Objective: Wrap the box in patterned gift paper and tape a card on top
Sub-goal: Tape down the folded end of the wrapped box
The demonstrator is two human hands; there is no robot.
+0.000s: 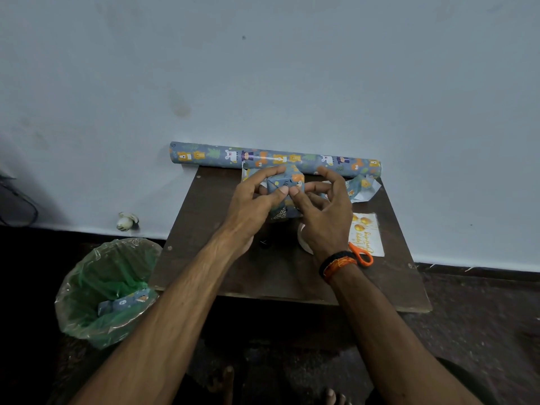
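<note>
Both hands are holding the paper-wrapped box [285, 190] at frame centre. The left hand [253, 204] fingers [270, 173] are grasping its left side. The right hand [327, 213] fingers [317, 187] are grasping its right.

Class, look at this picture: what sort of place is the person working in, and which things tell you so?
Probably a plain room at home, used as a makeshift wrapping spot rather than a shop. A low wooden board lies on the dark floor against a bare wall, and a bin lined with a green bag stands beside it.

A plain home room: bare wall [263, 68], low wooden table [277, 276], lined bin [96, 293] on dark floor.
</note>
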